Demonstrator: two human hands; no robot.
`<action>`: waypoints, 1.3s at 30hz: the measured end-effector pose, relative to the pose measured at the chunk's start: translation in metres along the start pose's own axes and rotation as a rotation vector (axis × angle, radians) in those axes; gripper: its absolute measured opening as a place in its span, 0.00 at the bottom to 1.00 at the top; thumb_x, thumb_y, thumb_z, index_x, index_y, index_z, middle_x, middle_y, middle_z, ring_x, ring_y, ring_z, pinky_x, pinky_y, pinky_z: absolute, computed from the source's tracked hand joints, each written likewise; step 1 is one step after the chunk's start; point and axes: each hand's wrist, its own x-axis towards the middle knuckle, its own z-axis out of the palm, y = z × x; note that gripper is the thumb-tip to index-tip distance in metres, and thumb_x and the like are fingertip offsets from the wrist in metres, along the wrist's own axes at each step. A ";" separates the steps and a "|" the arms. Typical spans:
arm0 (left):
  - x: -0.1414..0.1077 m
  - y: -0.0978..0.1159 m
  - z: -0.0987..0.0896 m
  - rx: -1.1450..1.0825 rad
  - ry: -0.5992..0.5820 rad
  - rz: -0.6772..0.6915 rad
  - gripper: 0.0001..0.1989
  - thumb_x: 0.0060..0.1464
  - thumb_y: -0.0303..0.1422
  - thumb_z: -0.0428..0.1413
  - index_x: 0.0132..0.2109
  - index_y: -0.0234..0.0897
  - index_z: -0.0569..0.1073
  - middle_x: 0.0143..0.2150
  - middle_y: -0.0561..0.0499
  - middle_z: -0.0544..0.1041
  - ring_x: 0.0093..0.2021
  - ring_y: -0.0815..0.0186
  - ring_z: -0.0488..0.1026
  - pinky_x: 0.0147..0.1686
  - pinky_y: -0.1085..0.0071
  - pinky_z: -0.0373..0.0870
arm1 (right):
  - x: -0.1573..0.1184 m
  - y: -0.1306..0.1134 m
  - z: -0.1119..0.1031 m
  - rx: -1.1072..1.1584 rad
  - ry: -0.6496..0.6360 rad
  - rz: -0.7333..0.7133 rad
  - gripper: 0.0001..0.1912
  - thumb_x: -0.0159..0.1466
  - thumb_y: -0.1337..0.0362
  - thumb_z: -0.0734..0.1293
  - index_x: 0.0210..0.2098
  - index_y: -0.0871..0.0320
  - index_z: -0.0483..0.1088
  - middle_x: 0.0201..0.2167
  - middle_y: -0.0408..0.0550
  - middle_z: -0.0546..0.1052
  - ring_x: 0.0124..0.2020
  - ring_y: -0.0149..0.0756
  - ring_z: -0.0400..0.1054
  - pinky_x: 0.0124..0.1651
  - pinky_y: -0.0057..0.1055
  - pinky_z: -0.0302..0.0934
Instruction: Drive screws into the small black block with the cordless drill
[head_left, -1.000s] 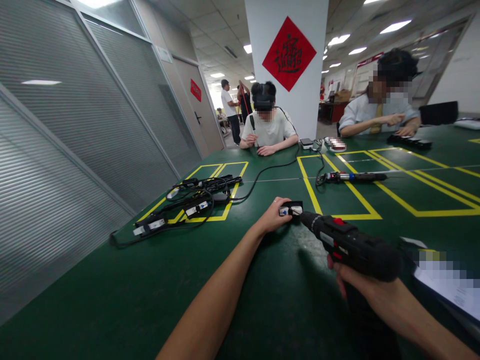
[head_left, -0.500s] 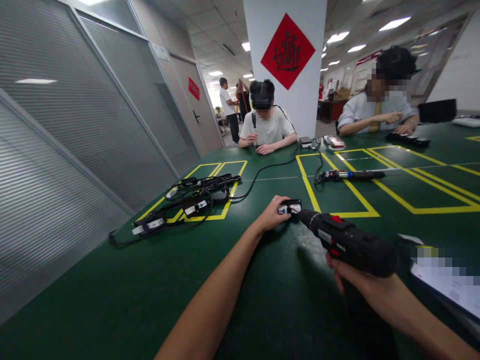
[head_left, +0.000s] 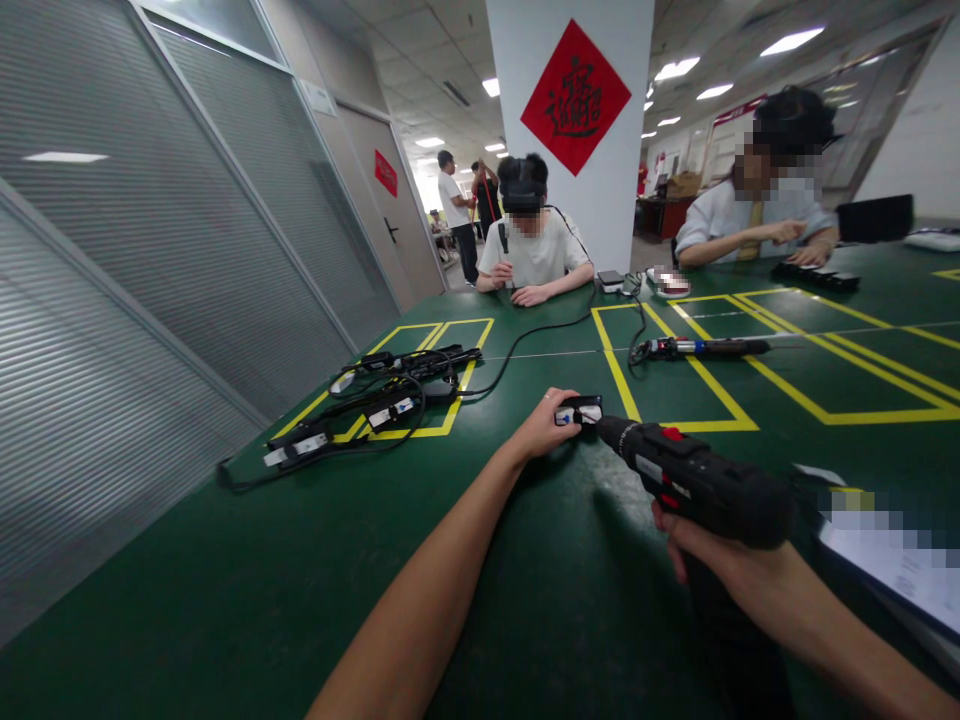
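Observation:
My left hand [head_left: 546, 425] is closed around the left end of a small black device with a white panel [head_left: 589, 411], keeping it on the green table [head_left: 360, 580]. A bit of blue shows on the panel beside my fingers. In my right hand [head_left: 720, 555] is a black cordless drill [head_left: 697, 478] with red accents, gripped by its handle. The drill's chuck points left at the device's right end; whether its tip touches the device I cannot tell. Part of the handle is hidden by my fingers.
Black devices with tangled cables [head_left: 405, 395] lie at the left inside yellow tape. A black soldering-iron-like tool [head_left: 709, 348] rests beyond the drill. Papers [head_left: 892, 560] lie at the right. Two people [head_left: 536, 240] sit across the table, one wearing a headset; others stand behind.
The view has tilted very slightly. Both hands, the device and the drill keep almost the same positions.

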 end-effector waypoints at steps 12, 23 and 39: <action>0.001 -0.003 0.000 -0.013 0.000 0.008 0.27 0.47 0.30 0.57 0.56 0.36 0.65 0.52 0.45 0.65 0.53 0.60 0.64 0.57 0.62 0.60 | 0.003 0.007 -0.001 0.065 -0.047 0.028 0.17 0.64 0.52 0.59 0.29 0.57 0.70 0.23 0.44 0.72 0.28 0.36 0.66 0.38 0.37 0.59; 0.001 0.001 0.000 -0.007 -0.003 -0.008 0.26 0.47 0.30 0.57 0.56 0.35 0.65 0.51 0.45 0.65 0.51 0.61 0.65 0.56 0.63 0.62 | 0.002 0.003 -0.002 0.090 -0.022 0.074 0.15 0.62 0.54 0.61 0.24 0.55 0.68 0.20 0.41 0.71 0.25 0.34 0.65 0.34 0.34 0.57; 0.002 -0.006 0.001 -0.002 0.006 0.031 0.26 0.47 0.30 0.57 0.56 0.36 0.65 0.51 0.45 0.65 0.52 0.61 0.65 0.57 0.63 0.60 | 0.003 0.007 -0.003 0.106 -0.030 0.034 0.15 0.63 0.54 0.61 0.26 0.55 0.70 0.22 0.44 0.74 0.28 0.36 0.67 0.36 0.34 0.59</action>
